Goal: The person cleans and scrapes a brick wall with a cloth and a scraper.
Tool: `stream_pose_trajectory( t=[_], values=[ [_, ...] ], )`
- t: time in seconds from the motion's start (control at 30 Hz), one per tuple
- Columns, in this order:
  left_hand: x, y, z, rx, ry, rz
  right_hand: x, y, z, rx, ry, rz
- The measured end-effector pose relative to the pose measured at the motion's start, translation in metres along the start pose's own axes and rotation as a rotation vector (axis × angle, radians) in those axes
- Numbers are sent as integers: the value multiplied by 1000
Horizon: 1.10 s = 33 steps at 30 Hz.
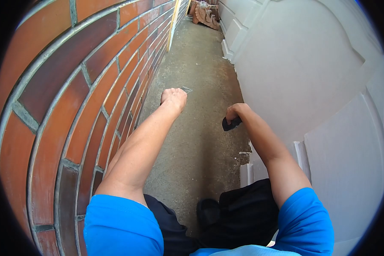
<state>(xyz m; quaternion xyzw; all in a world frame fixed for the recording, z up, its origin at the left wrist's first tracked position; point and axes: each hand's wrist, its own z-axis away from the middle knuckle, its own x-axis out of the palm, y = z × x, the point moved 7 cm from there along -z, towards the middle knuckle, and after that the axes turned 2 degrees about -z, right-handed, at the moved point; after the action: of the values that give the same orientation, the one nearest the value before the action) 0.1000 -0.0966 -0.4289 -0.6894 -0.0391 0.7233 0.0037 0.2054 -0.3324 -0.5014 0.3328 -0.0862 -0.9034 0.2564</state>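
My left hand (174, 99) is a closed fist, held out over the concrete floor near the brick wall. A thin, flat grey piece (186, 89) shows just past its knuckles; I cannot tell what the fist holds. On the other side, my right hand (238, 111) is bent down at the wrist, its fingers closed around a small black object (231, 124) with a smooth, tapered end. That hand is beside the lower edge of a pale grey moulded panel (294, 64).
A brick wall (55, 123) runs close along my left. The concrete floor (196, 64) forms a narrow passage between wall and panels. At its far end lies a carved brown piece (205, 16). A pale wooden strip (173, 25) leans at the bricks. My dark shoe (208, 212) is below.
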Motion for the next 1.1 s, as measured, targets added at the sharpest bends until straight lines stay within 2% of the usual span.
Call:
stream_pose_trajectory(
  t=[0.3, 0.63, 0.73, 1.1],
  values=[
    [-3, -2, 1, 0, -15, -9, 1, 3, -2, -1, -5, -29],
    [-3, 0, -1, -2, 23, 12, -5, 1, 0, -18, 60, -70],
    [-2, 0, -1, -11, -37, -37, -8, -1, 6, -30, 87, -87],
    [0, 1, -4, -11, -23, -32, -12, -5, 12, -62, 148, -73]
  ],
)
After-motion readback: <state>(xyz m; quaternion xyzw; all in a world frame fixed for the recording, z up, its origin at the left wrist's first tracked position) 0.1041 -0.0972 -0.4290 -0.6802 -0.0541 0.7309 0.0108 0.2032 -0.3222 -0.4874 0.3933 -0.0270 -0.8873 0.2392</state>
